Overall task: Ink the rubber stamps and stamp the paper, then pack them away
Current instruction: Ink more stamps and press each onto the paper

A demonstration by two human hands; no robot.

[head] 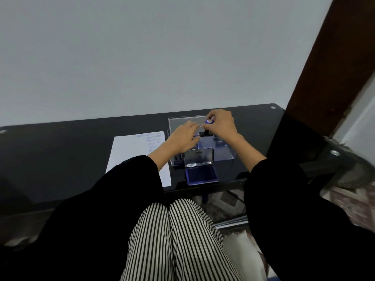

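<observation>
Head view. We see the right hand (pixel 221 124) closed around the blue knob of a rubber stamp (pixel 208 126), fingertips pinching the knob from above. The dark shaft of the stamp runs down below the hand into the clear acrylic box (pixel 225 147); we cannot tell whether its base touches the box floor.

The left hand (pixel 182 136) lies just beside the right hand, on its left, palm down with fingers extended and loosely spread over the left part of the box. It grips nothing that we can see; its fingertips almost reach the stamp knob.

Nearer the person than both hands, the ink pad (pixel 202 175) sits open on the black table (pixel 60 151), its lid (pixel 199 157) standing upright against the box front.

To the left of the left hand, partly under its sleeve, lies the paper (pixel 134 151), with blue stamp marks near its far edge.
</observation>
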